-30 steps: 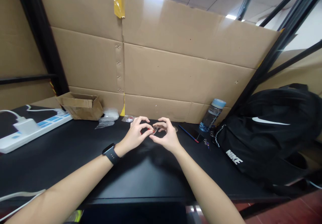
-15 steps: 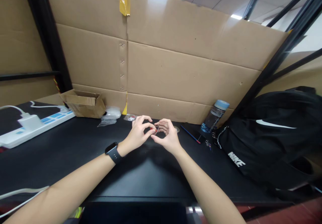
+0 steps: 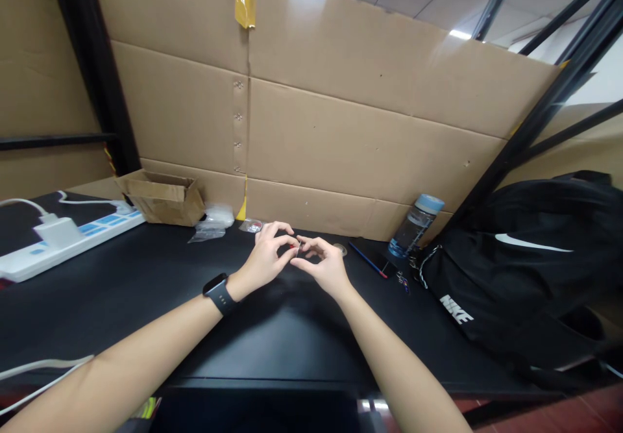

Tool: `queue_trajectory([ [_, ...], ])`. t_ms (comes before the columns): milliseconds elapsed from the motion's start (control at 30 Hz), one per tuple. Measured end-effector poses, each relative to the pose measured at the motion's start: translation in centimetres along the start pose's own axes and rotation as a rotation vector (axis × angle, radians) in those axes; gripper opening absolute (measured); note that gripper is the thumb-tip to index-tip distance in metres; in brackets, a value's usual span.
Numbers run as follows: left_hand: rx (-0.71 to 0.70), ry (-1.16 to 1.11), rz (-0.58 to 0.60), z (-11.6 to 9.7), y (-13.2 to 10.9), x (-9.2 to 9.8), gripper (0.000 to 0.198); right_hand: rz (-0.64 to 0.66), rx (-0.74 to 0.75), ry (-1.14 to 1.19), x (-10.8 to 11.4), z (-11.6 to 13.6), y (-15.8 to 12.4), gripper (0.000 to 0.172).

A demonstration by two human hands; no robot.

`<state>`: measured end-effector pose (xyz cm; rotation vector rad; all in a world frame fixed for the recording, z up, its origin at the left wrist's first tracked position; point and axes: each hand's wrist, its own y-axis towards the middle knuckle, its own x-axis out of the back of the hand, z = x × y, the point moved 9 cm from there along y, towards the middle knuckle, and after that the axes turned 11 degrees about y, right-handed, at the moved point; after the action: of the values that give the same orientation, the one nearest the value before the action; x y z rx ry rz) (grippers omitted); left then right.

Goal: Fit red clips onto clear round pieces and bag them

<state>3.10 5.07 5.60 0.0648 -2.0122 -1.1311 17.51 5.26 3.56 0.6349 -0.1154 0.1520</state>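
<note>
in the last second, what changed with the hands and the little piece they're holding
Hardly anything: the left hand and right hand keep pinching the small red-and-clear piece between them, only their grip shifting slightly. The bottle, backpack and cardboard box stayed put.

"NIKE" on the black backpack

Above the black table, the left hand and right hand meet fingertip to fingertip, both pinching a small item with a red part; what it is cannot be told. A dark watch sits on the left wrist. From the hands, a cardboard box lies at 10 o'clock, a power strip at 9, a water bottle at 2, and a black backpack at 3.
</note>
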Motion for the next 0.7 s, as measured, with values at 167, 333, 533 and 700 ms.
queue_trajectory([
  [167, 0.006, -0.008, 0.01, 0.18, -0.03, -0.28, 0.014, -0.031, -0.065, 0.084, 0.0, -0.8, -0.06, 0.039],
  [333, 0.011, -0.027, 0.028, 0.25, -0.1, -0.68, 0.015, -0.069, -0.041, 0.086, 0.27, -0.76, -0.05, 0.041],
  [533, 0.012, 0.0, 0.007, 0.07, 0.02, -0.23, 0.014, -0.053, 0.002, 0.116, 0.11, -0.74, 0.04, 0.034],
  [700, 0.019, -0.003, 0.009, 0.17, 0.13, -0.1, 0.014, -0.044, 0.016, 0.014, 0.05, -0.4, 0.07, 0.032],
])
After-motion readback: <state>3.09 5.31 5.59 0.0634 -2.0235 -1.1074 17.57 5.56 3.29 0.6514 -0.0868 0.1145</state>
